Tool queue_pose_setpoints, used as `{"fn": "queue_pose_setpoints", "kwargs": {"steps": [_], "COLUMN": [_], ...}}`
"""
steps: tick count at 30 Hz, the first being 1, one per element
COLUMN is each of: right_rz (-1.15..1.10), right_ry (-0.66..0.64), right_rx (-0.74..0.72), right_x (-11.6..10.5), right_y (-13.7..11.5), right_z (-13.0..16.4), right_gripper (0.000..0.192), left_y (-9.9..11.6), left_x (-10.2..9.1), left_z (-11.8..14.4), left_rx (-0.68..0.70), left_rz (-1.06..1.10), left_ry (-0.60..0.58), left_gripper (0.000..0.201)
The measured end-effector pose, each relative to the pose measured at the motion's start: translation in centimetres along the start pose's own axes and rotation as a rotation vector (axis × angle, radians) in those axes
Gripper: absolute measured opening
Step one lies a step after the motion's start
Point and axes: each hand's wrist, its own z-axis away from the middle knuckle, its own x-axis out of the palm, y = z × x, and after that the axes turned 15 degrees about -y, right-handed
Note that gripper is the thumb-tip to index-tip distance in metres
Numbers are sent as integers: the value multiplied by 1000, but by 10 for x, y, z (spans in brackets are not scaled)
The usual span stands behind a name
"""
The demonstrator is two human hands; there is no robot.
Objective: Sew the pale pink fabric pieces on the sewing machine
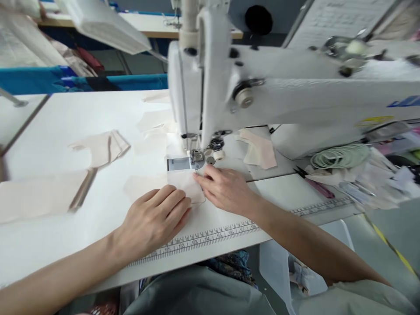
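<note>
A pale pink fabric piece (pixel 185 180) lies on the white table in front of the needle area of a white sewing machine (pixel 216 100). My right hand (pixel 226 190) pinches the right edge of this piece with thumb and forefinger, close to the presser foot (pixel 197 156). Curled and pressed together, the fingers of my left hand (pixel 157 216) rest on the piece's lower left part; their tips are partly hidden. Left of the needle area, a grey metal slide plate (pixel 179 164) shows behind the fabric.
Stacks of cut fabric pieces (pixel 42 192) lie to the left, with more pieces (pixel 259 148) under the machine arm. Pink-handled snips (pixel 318 186), a green cord coil (pixel 341 156) and scraps are at right. A printed ruler (pixel 210 236) runs along the front edge; a plastic bin (pixel 278 271) stands below.
</note>
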Motion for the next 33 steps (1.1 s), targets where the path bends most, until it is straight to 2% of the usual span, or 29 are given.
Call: {"fn": "queue_pose_setpoints", "kwargs": {"steps": [3,6,9,11,13,16,20,25,28,33], "right_rz": [-19,-57,-111,-136,-171,-195,-218,-245,-262,-265], "right_ry": [-39,-60,-34,16,-33,-65,-27,72,138,248], "right_rx": [6,22,128,311,426,434,396,349,326,299], "right_x": [-4,-17,-35,-43,-44,-35,-20,-15,-12,-6], "right_y": [-2,11,46,76,104,128,135,138,139,135], "right_z": [0,7,30,52,72,89,92,96,100,103], "right_gripper": [38,35,28,21,18,20,11,20,22,24], "left_y": [-1,-2,-1,2,8,18,30,33,31,32], "left_x": [-1,-4,-8,-11,-12,-12,-8,3,9,26], "left_z": [0,1,1,-2,-10,-32,-70,-106,-123,-162], "left_rx": [29,66,107,143,176,208,246,205,166,107], "left_rz": [0,16,80,128,181,271,330,445,505,417], "left_ry": [52,88,76,50,25,28,-2,-100,-122,-110], "left_gripper": [12,14,16,17,18,18,16,13,16,23]}}
